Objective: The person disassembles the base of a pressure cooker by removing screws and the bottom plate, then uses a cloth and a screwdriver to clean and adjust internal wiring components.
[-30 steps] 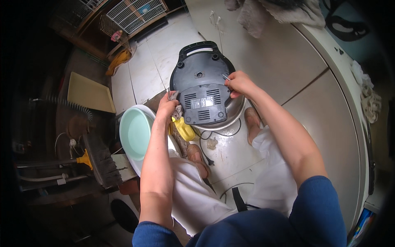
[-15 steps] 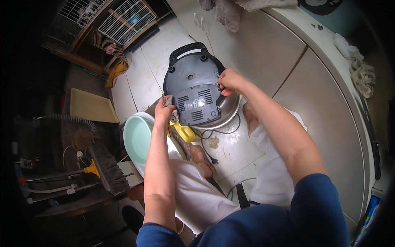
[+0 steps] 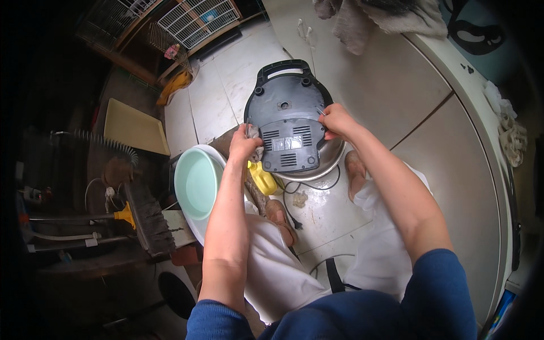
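Observation:
A black electric appliance point(image 3: 283, 124) faces me with its underside, showing vent slots, small round feet, a pale label and a loop handle at the far end. It rests over a round metal basin point(image 3: 331, 157), which it mostly covers. At the appliance's left edge, my left hand point(image 3: 242, 144) is closed on a crumpled grey cloth point(image 3: 255, 148). My right hand point(image 3: 338, 122) is at the right edge, fingers pinched around a thin metal tool point(image 3: 321, 111) whose tip lies over the underside; its exact kind is too small to tell.
Left of my leg stands a pale green basin point(image 3: 195, 184) inside a white one. A yellow bottle point(image 3: 262, 179) and a dark cable point(image 3: 309, 182) lie by the metal basin. Further left are a broom head point(image 3: 148, 218) and a beige tray point(image 3: 136, 127). Cabinets point(image 3: 408, 187) curve along the right.
The whole view has shifted, so the appliance and both hands appear further right. Both hands keep their places at the appliance's edges, the cloth and thin tool still held.

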The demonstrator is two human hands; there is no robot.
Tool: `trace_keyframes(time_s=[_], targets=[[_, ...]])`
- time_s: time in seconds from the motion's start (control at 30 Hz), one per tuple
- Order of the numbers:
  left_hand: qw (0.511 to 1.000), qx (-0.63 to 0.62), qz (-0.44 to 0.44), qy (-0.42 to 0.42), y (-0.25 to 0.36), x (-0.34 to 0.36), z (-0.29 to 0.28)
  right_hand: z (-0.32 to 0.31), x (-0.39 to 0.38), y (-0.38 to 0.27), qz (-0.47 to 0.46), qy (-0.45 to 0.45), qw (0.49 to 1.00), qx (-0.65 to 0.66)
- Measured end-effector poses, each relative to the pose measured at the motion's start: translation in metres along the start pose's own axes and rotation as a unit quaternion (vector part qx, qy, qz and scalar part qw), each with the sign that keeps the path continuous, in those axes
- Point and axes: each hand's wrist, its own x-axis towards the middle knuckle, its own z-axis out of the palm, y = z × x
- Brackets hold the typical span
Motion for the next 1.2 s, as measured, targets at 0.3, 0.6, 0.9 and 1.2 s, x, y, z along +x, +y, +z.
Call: trace_keyframes(time_s=[0.3, 0.6, 0.9, 1.2], targets=[[0.998, -0.051, -0.010, 0.033, -0.008, 0.001, -0.015, 0.007, -0.011, -0.010, -0.034, 0.000, 0.998, -0.049], [0.888, -0.454, -0.071, -0.003, 0.041, -0.024, -0.019, -0.063, -0.160, -0.084, -0.452, 0.214, 0.859, -0.105], [0.878, -0.477, -0.008, -0.025, 0.061, -0.032, 0.010, -0.181, -0.294, -0.114, -0.229, 0.554, 0.730, -0.330], [0.869, -0.495, -0.006, -0.010, 0.051, -0.024, -0.008, -0.192, -0.261, -0.103, -0.138, 0.573, 0.655, -0.474]])
